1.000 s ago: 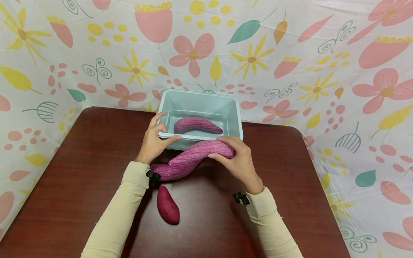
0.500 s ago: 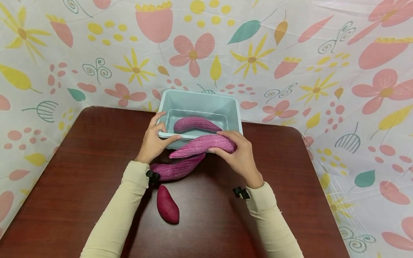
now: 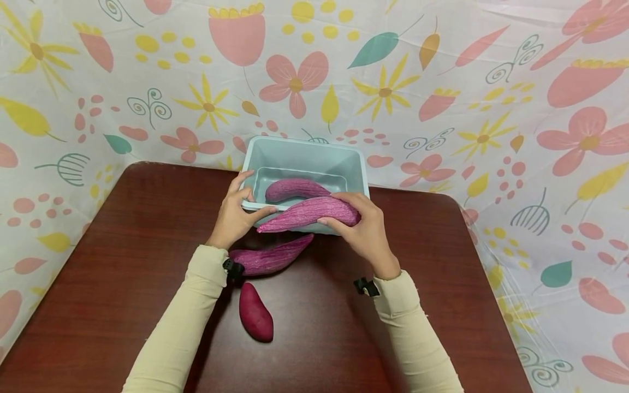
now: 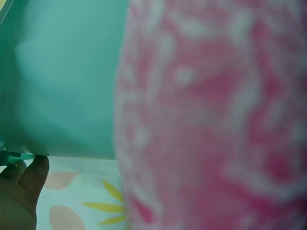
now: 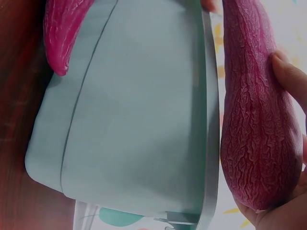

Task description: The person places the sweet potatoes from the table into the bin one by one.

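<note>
In the head view my right hand (image 3: 367, 232) grips the thick end of a long, wrinkled purple sweet potato (image 3: 307, 212). Its tapered end points left, above the front rim of a pale blue plastic bin (image 3: 304, 152). My left hand (image 3: 233, 215) holds that bin at its front left corner, thumb along the rim. Inside the bin lies a similar curved sweet potato (image 3: 294, 189), partly covered by the held one. Another wrinkled sweet potato (image 3: 270, 258) rests on the table beside my left wrist; its blurred surface (image 4: 211, 115) fills much of the left wrist view.
A smaller, smooth red sweet potato (image 3: 256, 312) lies on the dark wooden table (image 3: 339, 344) nearer the front, between my forearms. Behind the bin hangs a floral cloth (image 3: 417, 71), close to the table's back edge.
My right hand has raised the sweet potato away from the one on the table, up to the bin's front rim. The left hand keeps its place on the bin.
</note>
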`<state>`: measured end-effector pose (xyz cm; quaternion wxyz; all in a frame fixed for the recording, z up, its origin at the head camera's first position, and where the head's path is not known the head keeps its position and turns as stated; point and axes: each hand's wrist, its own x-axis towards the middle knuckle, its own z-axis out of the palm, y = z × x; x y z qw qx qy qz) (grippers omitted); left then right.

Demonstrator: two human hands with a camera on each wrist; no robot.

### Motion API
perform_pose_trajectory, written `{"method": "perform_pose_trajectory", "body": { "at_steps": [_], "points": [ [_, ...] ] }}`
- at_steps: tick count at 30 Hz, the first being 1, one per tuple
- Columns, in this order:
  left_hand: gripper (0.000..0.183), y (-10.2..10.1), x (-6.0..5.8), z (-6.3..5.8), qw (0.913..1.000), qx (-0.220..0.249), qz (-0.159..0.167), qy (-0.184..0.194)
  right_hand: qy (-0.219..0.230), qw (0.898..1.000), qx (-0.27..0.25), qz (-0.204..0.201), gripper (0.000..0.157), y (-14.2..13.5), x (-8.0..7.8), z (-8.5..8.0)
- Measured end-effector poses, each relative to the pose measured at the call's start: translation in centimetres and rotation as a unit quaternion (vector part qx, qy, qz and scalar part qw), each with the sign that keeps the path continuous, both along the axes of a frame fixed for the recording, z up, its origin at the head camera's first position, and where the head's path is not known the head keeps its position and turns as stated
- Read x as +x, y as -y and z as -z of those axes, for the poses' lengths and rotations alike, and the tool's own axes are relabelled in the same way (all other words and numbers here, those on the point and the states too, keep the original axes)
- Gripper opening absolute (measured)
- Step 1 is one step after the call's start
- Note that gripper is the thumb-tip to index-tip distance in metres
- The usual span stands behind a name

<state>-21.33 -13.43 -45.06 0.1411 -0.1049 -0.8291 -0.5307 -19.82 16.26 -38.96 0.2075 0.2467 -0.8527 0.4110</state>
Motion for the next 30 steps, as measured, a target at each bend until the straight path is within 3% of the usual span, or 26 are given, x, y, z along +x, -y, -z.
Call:
{"method": "perform_pose_trajectory", "body": {
  "at_steps": [14, 30],
  "points": [
    [0.043, 0.1, -0.3, 0.2, 0.9997, -0.007, -0.002, -0.024, -0.005, 1.0, -0.011, 0.022, 0.049, -0.5, -1.9, -0.2],
    [0.053, 0.1, -0.3, 0.2, 1.0, 0.001, 0.002, -0.008, 0.009, 0.999, -0.035, 0.027, 0.049, 0.0, -4.7, 0.7]
  ]
}}
